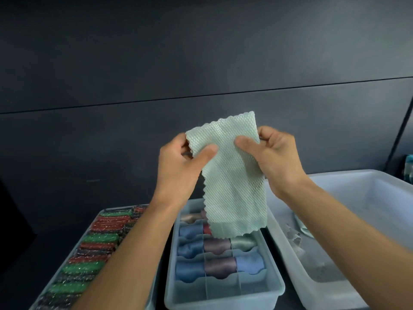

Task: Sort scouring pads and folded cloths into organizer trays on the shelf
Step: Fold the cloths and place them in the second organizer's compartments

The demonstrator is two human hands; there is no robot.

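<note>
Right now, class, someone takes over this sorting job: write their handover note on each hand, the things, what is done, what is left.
Left hand and right hand: each pinches a top edge of the green cloth, hanging unfolded over the divided tray.
Done: scouring pads line the left tray; folded cloths fill most compartments.
Left: fold and slot this cloth; nearest row looks empty; white tub holds more cloth.

3 trays (223, 301) on dark shelf (24, 260)
</note>
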